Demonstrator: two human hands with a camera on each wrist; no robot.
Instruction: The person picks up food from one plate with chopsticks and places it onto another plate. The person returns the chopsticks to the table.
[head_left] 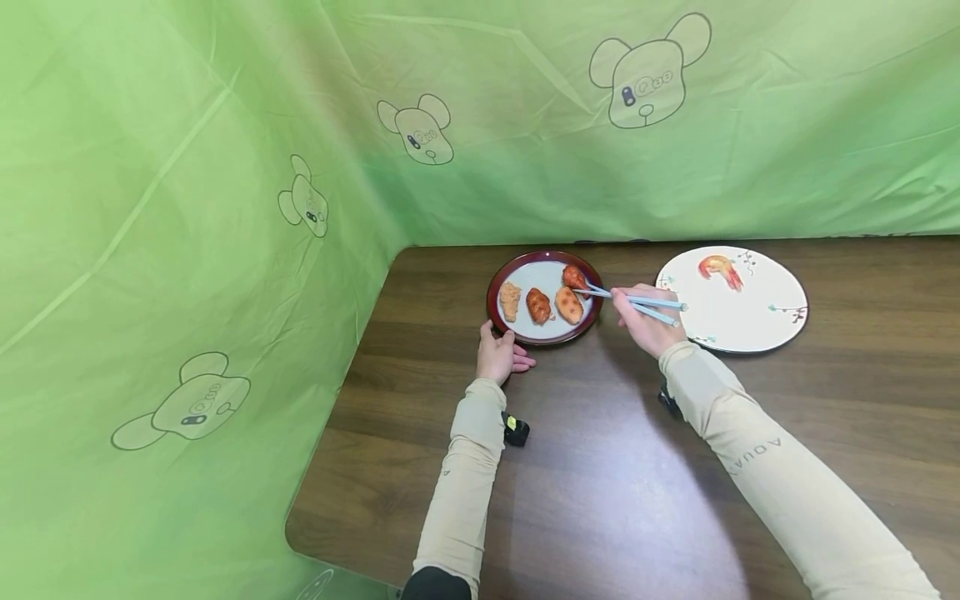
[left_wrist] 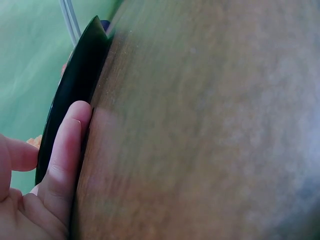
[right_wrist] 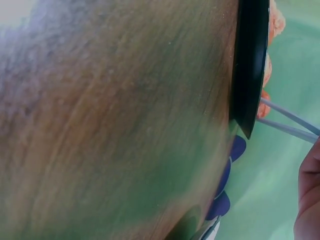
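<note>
My left hand (head_left: 498, 357) holds the near-left rim of a round plate with a dark red border (head_left: 492, 298). In the left wrist view its thumb meets the rim and a finger (left_wrist: 65, 145) lies along the plate's outer side. My right hand (head_left: 648, 321) holds a pair of light blue chopsticks (head_left: 648, 302), their tips at a reddish-brown drumstick (head_left: 574, 277) on the plate's far right. Also on this plate are a glazed brown wing (head_left: 537, 306), a golden oval piece with brown spots (head_left: 568, 307) and a pale crumbly fried piece (head_left: 510, 301).
A white oval plate with flower sprigs (head_left: 750, 325) stands to the right, bearing an orange shrimp (head_left: 722, 271). The dark wooden table (head_left: 600, 483) meets green curtains (head_left: 510, 192) at its back and left.
</note>
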